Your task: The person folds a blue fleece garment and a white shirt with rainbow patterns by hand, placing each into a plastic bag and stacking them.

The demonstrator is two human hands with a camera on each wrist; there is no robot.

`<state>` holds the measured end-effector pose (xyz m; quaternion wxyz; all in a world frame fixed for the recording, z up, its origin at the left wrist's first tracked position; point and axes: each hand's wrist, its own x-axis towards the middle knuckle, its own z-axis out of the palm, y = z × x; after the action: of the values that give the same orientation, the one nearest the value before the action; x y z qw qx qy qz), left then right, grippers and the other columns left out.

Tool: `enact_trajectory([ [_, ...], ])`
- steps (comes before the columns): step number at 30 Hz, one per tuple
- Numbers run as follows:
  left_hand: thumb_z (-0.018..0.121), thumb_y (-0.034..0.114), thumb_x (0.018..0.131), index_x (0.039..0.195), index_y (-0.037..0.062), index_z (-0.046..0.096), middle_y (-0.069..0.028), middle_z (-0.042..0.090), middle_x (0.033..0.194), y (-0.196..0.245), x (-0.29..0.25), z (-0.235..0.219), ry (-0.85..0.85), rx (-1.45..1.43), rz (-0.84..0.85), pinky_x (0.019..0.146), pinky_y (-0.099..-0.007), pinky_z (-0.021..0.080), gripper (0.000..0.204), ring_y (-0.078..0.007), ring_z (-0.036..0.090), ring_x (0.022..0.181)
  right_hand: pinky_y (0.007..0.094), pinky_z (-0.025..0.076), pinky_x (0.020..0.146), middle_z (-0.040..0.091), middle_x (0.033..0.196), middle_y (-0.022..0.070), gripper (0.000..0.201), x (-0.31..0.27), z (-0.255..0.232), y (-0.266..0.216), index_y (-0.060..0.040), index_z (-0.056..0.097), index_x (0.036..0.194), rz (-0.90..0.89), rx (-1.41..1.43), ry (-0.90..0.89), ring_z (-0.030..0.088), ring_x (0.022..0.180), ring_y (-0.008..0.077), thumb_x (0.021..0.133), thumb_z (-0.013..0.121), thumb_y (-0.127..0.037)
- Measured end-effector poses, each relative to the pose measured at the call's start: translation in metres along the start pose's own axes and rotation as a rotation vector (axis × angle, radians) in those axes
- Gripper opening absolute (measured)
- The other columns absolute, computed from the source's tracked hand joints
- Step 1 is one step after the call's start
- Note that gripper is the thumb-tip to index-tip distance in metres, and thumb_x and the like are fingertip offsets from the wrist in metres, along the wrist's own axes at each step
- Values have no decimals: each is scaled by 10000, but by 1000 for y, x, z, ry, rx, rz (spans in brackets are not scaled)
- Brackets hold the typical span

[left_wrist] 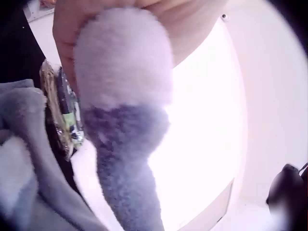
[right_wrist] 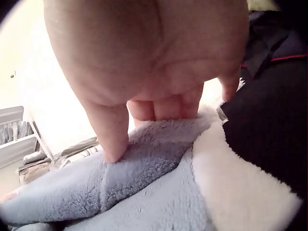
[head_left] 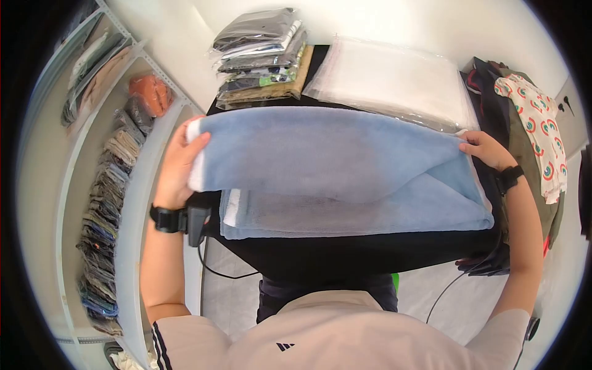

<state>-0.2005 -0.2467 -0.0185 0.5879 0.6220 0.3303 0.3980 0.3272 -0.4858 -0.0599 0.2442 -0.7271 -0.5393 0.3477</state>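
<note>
Perhaps the cloth (head_left: 302, 151) could skew: the left hand (head_left: 179, 163) grips its left end, the right hand (head_left: 488, 150) its right end; uneven pulling would cause that.

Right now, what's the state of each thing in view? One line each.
Fleece: folded over, held at both ends
Left hand: grips fleece's white-edged end
Right hand: grips fleece's opposite end
Garment stack: bagged, piled
Clear bags: lying flat
Rainbow shirt: unbagged, draped over other clothes
Shelf clothes: lined up, mostly bagged
</note>
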Motion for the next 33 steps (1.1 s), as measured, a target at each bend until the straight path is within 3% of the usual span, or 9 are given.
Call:
enact_trajectory([
  [5, 647, 48, 834, 1203, -8, 450, -97, 589, 1058, -64, 22, -24, -34, 112, -317, 813, -269, 480, 421, -149, 591, 923, 223, 378, 691, 518, 767, -57, 265, 3, 0, 3, -13, 613, 911, -15, -51, 39, 441, 737, 63, 898, 600, -277],
  [11, 683, 89, 815, 1218, -17, 439, -92, 587, 1041, -38, 13, -16, 24, 73, -228, 767, -247, 473, 483, -148, 588, 883, 225, 378, 714, 513, 789, -51, 243, 5, -4, 6, -13, 610, 948, 18, -67, -7, 443, 767, 68, 904, 581, -250],
  [16, 593, 464, 863, 1080, 22, 572, -23, 609, 839, -49, 3, -36, -16, 621, -467, 583, -206, 422, 492, -84, 564, 712, 251, 394, 915, 578, 1069, 12, 340, -14, -6, -12, -14, 556, 1171, -38, 51, 9, 508, 1013, 109, 870, 606, -165],
  [20, 526, 567, 869, 1003, 82, 622, 3, 629, 792, -34, -14, -22, -37, 632, -610, 583, -198, 412, 513, -80, 557, 651, 284, 393, 943, 588, 1152, 84, 351, -66, -2, -78, -11, 530, 1198, -228, -222, 345, 520, 1085, 173, 892, 575, -176],
  [22, 551, 561, 859, 1003, 112, 625, 1, 646, 859, -40, -16, -24, -52, 272, -532, 608, -200, 415, 477, -82, 560, 662, 302, 409, 939, 590, 1135, 148, 349, -84, 24, -116, -10, 523, 1205, -244, -284, 440, 550, 1067, 228, 900, 560, -177],
  [25, 566, 530, 865, 1000, 117, 627, 3, 650, 894, -47, -14, -20, -4, 233, -542, 671, -235, 455, 439, -84, 581, 711, 401, 387, 986, 507, 1278, 200, 433, -62, 78, -110, -47, 471, 1278, -493, -507, 528, 481, 1190, 344, 905, 556, -251],
  [28, 587, 478, 871, 1053, 102, 623, 7, 650, 925, -46, -14, -19, -63, 175, -562, 690, -269, 467, 420, -89, 593, 761, 624, 230, 1035, 288, 1456, 199, 574, -35, 110, -97, -176, 330, 1412, -113, -629, 321, 242, 1366, 364, 928, 443, -464],
  [30, 592, 427, 882, 1152, 85, 588, -17, 658, 1006, -48, -14, -17, -147, 89, -582, 719, -273, 472, 436, -114, 621, 829, 623, 227, 1035, 219, 1490, 189, 606, -13, 120, -72, -206, 284, 1437, -7, -705, 28, 186, 1383, 380, 925, 421, -501],
  [33, 585, 393, 892, 1208, 35, 537, -55, 634, 1102, -44, -18, -6, -165, 315, -482, 800, -282, 474, 479, -143, 617, 940, 594, 274, 1031, 172, 1501, 198, 624, -13, 123, -77, -212, 220, 1456, 21, -670, 17, 137, 1397, 380, 929, 449, -454],
])
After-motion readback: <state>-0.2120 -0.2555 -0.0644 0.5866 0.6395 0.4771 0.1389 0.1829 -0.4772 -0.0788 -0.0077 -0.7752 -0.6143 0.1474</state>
